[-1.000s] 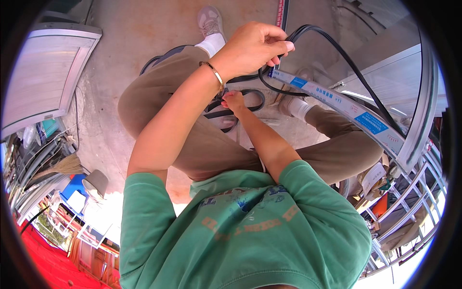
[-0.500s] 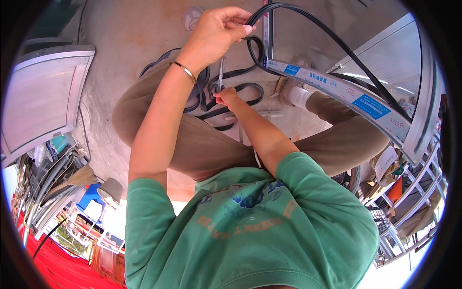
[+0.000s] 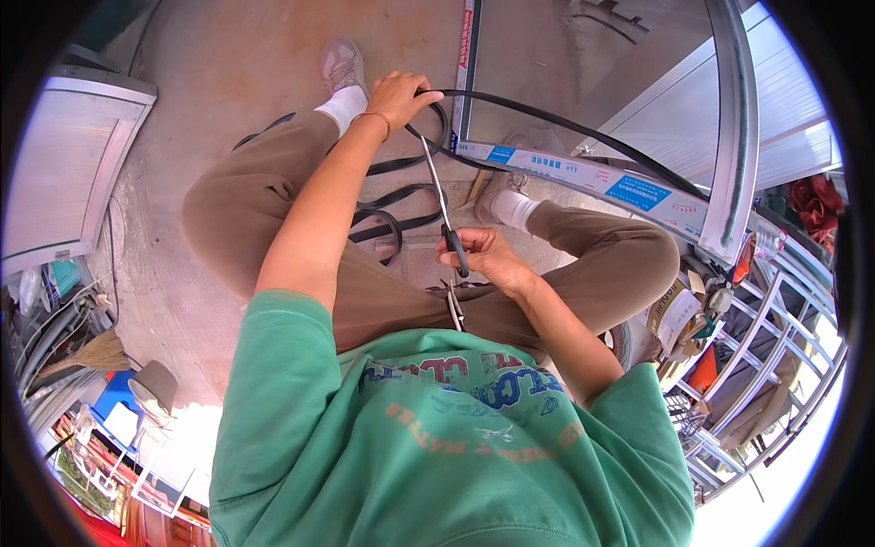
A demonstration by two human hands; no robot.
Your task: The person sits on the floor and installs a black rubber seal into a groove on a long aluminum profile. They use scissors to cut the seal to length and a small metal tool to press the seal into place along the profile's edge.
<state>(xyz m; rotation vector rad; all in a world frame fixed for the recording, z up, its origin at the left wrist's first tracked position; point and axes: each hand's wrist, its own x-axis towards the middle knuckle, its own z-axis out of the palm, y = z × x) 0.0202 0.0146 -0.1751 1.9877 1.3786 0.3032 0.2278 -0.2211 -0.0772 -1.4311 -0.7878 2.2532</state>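
Observation:
My left hand [image 3: 397, 100] is closed round a long black rubber strip [image 3: 565, 119] above the floor. From there the strip runs right in a shallow arc to the metal frame [image 3: 583, 174], and a loop hangs below my fingers. In my right hand [image 3: 490, 256], nearer my body, is a pair of scissors [image 3: 439, 195] with a black handle. The blades look nearly together and point up toward the strip below my left hand, seemingly apart from it. More of the strip lies in loose coils [image 3: 401, 194] on the floor between my legs.
A metal-framed panel [image 3: 77, 169] stands at the left. Below it lie a straw broom [image 3: 89, 354] and a grey hat-like object [image 3: 155, 387]. White metal racks [image 3: 761, 337] and boxes [image 3: 676, 314] crowd the lower right. The frame's upright [image 3: 732, 137] rises at the right.
My left hand has come down and left with the strip, which now stretches flatter toward the frame. My right hand has lifted the scissors off the coils and moved nearer my body and right.

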